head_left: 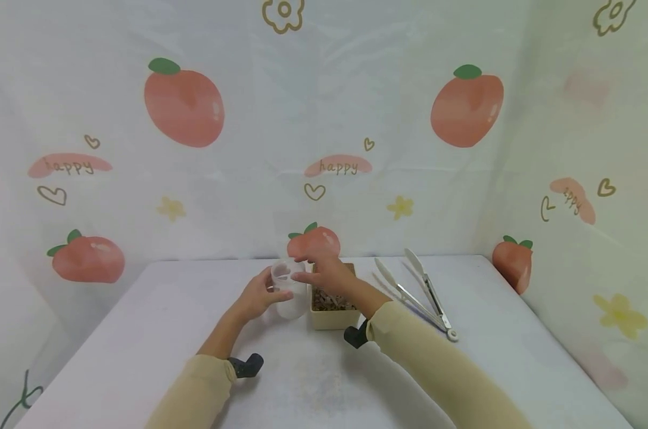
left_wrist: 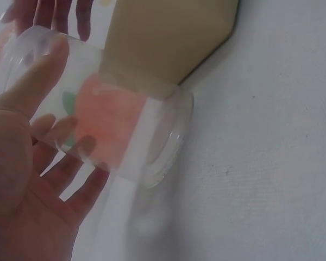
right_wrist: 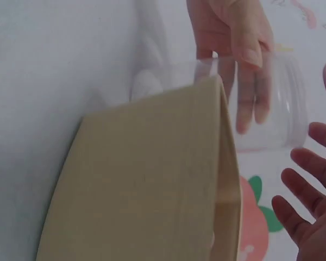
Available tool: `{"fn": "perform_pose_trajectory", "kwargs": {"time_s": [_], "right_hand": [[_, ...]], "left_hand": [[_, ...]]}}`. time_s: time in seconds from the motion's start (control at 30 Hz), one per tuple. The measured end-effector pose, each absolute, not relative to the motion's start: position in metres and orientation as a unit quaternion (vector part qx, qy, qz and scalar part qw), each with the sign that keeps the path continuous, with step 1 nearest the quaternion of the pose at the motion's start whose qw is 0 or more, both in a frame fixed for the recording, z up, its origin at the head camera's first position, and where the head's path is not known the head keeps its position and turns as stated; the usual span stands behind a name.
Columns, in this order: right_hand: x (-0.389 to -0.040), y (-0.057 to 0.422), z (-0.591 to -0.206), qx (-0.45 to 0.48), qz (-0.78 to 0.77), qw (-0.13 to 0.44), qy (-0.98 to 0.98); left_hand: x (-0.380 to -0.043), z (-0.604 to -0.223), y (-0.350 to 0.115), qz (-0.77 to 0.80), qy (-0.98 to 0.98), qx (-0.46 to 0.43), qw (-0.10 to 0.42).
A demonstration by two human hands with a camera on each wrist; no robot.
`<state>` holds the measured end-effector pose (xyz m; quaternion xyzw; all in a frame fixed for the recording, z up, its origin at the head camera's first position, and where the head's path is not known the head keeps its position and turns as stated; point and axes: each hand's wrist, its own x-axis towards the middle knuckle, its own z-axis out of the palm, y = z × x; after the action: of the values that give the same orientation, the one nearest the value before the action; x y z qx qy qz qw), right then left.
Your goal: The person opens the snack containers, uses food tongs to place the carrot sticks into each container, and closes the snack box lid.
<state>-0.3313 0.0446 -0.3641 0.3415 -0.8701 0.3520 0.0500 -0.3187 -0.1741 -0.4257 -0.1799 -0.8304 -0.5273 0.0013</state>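
left hand grips the clear jar, which could tip if the spread-fingered right hand bumps it

Head view: right hand hides part of the planter box at centre frame, plus some of the clear jar's mouth. Brown shreds inside the box too small to identify. Sleeves run off the bottom edge; flower outline clipped at top.

Left wrist view: box cut by the top edge; right hand cropped, upper left; left hand cropped at left.

Right wrist view: box lost past the bottom, its wall hiding the contents. Right fingertips against jar rim, right side: contact unclear.
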Motion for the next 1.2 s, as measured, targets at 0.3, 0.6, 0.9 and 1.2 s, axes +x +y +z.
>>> {"fn": "perform_pose_trajectory", "kwargs": {"time_s": [0.3, 0.6, 0.9, 1.2], "right_hand": [[-0.328, 0.021, -0.363, 0.297, 0.322, 0.064, -0.897], [-0.329, 0.012, -0.36, 0.28, 0.245, 0.088, -0.924], [-0.331, 0.017, -0.362, 0.289, 0.216, 0.095, -0.928], [-0.333, 0.019, -0.358, 0.327, 0.185, 0.073, -0.924]], "left_hand": [[-0.32, -0.427, -0.175, -0.52, -0.837, -0.172, 0.012], [-0.319, -0.426, -0.174, -0.512, -0.845, -0.156, 0.016], [-0.321, -0.428, -0.172, -0.52, -0.841, -0.148, 0.012], [-0.315, -0.422, -0.169, -0.55, -0.819, -0.162, 0.007]]}}
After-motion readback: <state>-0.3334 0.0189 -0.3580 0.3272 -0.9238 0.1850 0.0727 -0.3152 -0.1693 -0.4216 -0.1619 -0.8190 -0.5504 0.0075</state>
